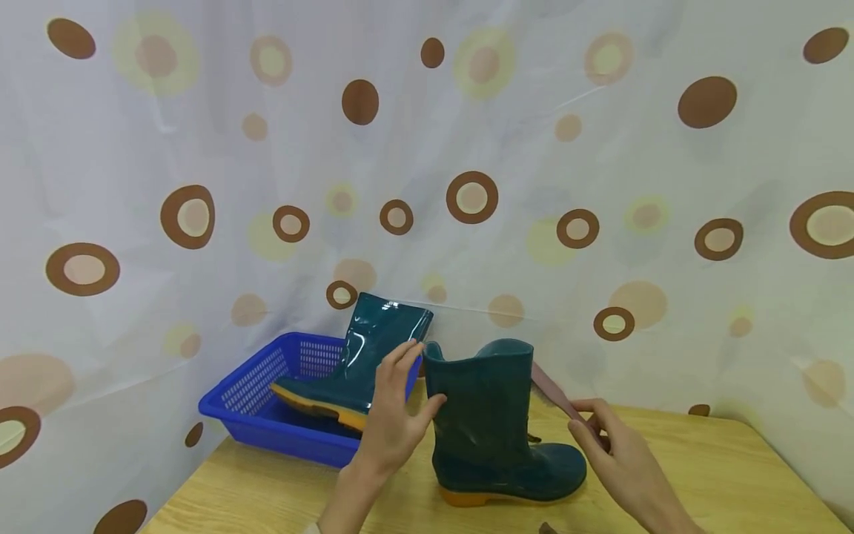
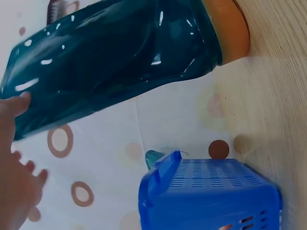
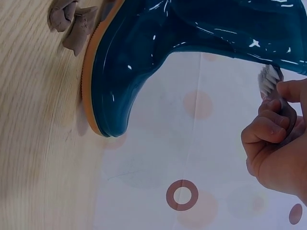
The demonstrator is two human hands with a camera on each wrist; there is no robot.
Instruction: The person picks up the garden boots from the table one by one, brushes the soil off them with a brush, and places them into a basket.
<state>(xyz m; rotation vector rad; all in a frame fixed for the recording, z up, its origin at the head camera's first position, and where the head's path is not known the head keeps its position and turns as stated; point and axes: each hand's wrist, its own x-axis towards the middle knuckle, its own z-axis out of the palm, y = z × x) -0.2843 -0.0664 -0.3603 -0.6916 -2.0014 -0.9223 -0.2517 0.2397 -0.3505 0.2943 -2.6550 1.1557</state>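
Observation:
A dark teal rubber boot [image 1: 483,423] with an orange sole stands upright on the table, toe pointing right. My left hand [image 1: 394,423] is at the back of its shaft near the top, thumb touching the rubber and fingers extended. In the left wrist view that thumb [image 2: 21,103] meets the glossy shaft. My right hand [image 1: 623,460] grips a brush [image 1: 557,393] by its brownish-pink handle, beyond the toe. White bristles [image 3: 268,79] show in the right wrist view, close to the front of the shaft near its top; whether they touch is unclear.
Left of the boot is a blue plastic basket [image 1: 287,437], with a second teal boot [image 1: 380,348] leaning in it. Brown clay-like lumps [image 3: 74,26] lie on the wooden table [image 1: 720,475] beside the sole. A dotted curtain [image 1: 427,148] hangs behind.

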